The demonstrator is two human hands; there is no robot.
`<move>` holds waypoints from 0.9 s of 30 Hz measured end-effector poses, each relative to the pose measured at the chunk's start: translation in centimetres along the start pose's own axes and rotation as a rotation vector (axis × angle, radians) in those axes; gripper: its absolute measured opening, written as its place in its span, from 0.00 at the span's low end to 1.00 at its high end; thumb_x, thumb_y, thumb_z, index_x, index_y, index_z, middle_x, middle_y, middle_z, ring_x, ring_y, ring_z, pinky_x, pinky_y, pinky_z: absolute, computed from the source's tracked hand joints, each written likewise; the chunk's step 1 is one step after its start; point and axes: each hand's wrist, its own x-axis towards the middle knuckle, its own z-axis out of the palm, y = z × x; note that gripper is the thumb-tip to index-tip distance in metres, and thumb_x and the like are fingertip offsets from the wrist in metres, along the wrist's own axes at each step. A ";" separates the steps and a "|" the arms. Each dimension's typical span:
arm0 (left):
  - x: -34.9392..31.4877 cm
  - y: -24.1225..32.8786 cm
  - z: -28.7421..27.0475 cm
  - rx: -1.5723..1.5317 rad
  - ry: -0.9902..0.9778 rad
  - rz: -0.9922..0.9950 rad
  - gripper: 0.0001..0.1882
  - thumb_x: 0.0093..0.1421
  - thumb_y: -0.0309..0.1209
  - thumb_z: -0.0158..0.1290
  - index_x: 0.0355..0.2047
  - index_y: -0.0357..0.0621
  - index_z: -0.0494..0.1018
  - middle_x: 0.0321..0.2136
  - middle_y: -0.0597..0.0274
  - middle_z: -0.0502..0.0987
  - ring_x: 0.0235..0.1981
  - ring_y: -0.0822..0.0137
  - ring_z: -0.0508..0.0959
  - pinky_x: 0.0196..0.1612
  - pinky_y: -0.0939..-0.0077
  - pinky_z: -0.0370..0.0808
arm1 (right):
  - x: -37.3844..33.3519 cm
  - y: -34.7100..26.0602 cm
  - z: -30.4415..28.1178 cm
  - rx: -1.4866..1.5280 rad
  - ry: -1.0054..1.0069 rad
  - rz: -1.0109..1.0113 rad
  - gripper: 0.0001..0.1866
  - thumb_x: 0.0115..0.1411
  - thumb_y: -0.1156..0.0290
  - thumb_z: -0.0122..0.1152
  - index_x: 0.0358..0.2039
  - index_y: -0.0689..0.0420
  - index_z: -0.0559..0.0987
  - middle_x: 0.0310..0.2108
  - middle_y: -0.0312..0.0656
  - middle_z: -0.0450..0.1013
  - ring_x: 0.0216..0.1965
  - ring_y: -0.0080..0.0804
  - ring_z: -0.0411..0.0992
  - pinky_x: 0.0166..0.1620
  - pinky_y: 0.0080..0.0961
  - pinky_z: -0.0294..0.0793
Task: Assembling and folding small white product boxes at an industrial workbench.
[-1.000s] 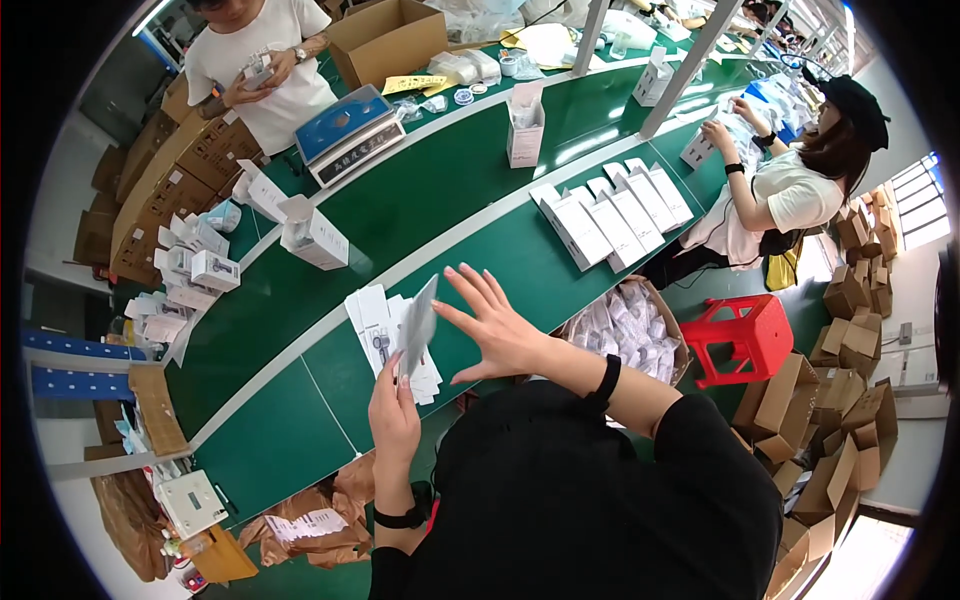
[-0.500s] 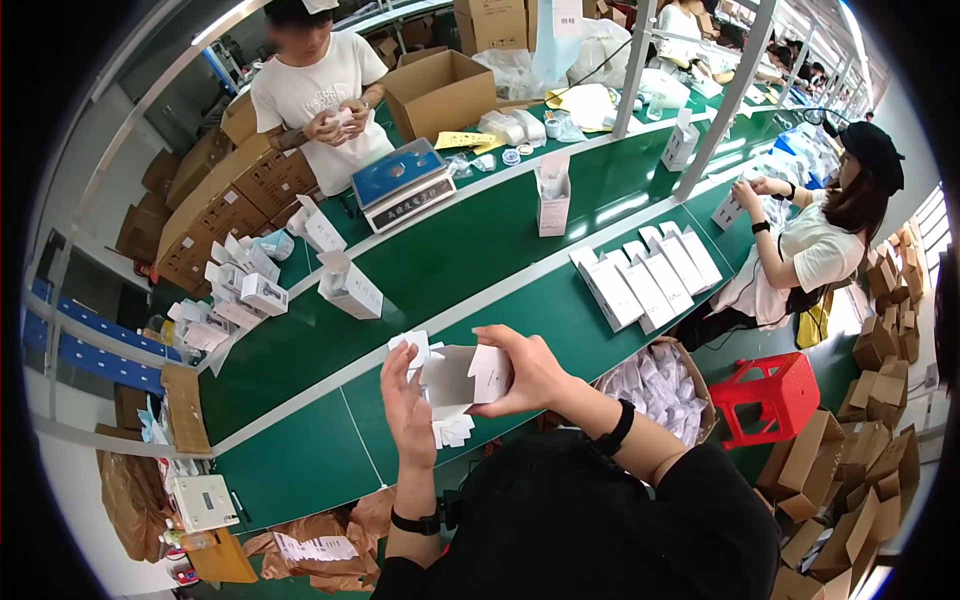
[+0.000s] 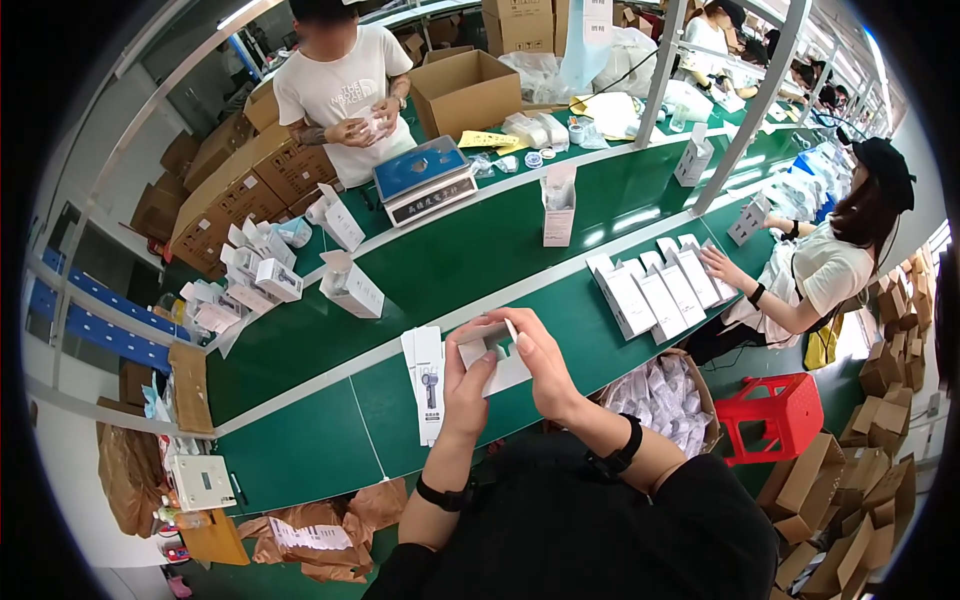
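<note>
Both my hands are on an open white carton [image 3: 510, 377] above the near green table. My left hand [image 3: 465, 388] grips its left side, with the thumb at the open end. Curled over the upper edge and right side is my right hand [image 3: 542, 372], its fingertips at a flap. The carton's inside shows no contents that I can make out. Left of my left hand, flat white cartons [image 3: 428, 400] lie in a small stack, the top one printed with a picture of a handheld fan.
White cartons [image 3: 660, 300] stand in rows to the right, near a co-worker's hand [image 3: 728, 270]. Beyond runs a green conveyor belt [image 3: 470, 260] carrying several open cartons. A scale [image 3: 425, 182] stands across it, by another person. A red stool [image 3: 770, 418] and a box of wrapped items [image 3: 660, 400] are right.
My left hand has gone from spread fingers beside the carton to gripping it. The carton has tilted. At the right, the co-worker's hand has reached out to the carton rows.
</note>
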 end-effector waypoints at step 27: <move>-2.6 -2.1 -3.1 0.500 -0.180 -0.022 0.37 0.64 0.34 0.63 0.70 0.46 0.62 0.71 0.46 0.62 0.73 0.52 0.62 0.74 0.54 0.58 | -2.3 -0.9 -1.4 0.052 -0.002 0.406 0.29 0.53 0.71 0.66 0.56 0.60 0.73 0.54 0.48 0.74 0.54 0.36 0.75 0.56 0.32 0.75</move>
